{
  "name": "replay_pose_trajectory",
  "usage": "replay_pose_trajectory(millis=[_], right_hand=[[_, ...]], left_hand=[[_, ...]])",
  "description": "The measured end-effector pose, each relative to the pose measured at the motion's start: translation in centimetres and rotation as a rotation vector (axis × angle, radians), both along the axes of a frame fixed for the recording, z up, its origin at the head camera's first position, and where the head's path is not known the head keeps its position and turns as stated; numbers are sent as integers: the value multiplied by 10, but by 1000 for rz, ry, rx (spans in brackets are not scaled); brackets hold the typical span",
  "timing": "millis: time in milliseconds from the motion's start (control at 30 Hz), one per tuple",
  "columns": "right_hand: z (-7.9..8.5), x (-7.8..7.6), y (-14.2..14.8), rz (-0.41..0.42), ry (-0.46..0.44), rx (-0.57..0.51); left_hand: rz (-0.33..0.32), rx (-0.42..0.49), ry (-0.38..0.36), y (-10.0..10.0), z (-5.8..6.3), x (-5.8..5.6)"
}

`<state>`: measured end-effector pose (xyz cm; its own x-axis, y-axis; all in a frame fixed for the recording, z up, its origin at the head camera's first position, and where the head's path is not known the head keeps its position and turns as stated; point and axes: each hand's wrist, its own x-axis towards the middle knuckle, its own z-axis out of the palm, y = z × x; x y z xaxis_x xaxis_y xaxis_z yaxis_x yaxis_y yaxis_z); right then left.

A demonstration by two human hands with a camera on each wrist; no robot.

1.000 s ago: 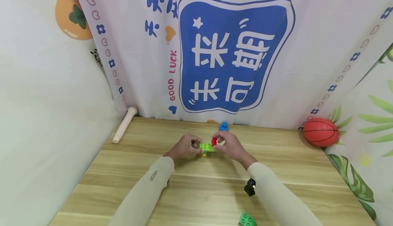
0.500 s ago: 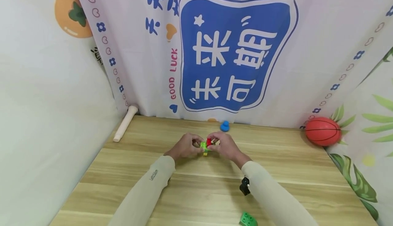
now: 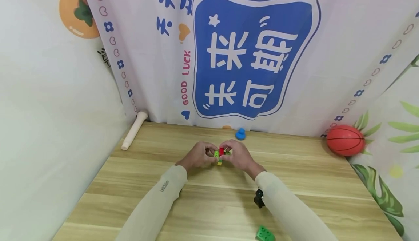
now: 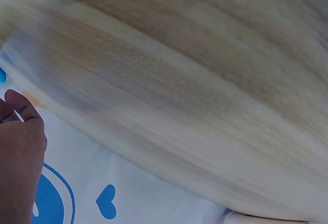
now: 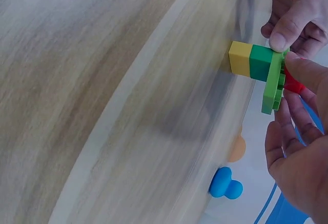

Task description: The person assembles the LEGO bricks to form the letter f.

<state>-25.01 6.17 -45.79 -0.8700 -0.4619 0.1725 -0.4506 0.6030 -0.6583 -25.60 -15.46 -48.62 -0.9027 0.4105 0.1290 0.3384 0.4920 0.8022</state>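
Over the wood-grain worktop (image 3: 209, 206), my left hand (image 3: 198, 155) pinches the lime plate (image 5: 271, 88), joined to a green block (image 5: 260, 63) and yellow block (image 5: 240, 59). My right hand (image 3: 240, 156) grips the red brick (image 5: 293, 82) at its studs; seating it seems underway, calling for square pressure.
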Motion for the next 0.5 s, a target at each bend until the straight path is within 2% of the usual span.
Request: replay_pose_trajectory(millis=[200, 500], right_hand=[[3, 2, -3, -21, -4, 25], [1, 2, -4, -46, -8, 5]], left_hand=[[1, -1, -7, 1, -1, 0], [18, 2, -7, 1, -3, -1]])
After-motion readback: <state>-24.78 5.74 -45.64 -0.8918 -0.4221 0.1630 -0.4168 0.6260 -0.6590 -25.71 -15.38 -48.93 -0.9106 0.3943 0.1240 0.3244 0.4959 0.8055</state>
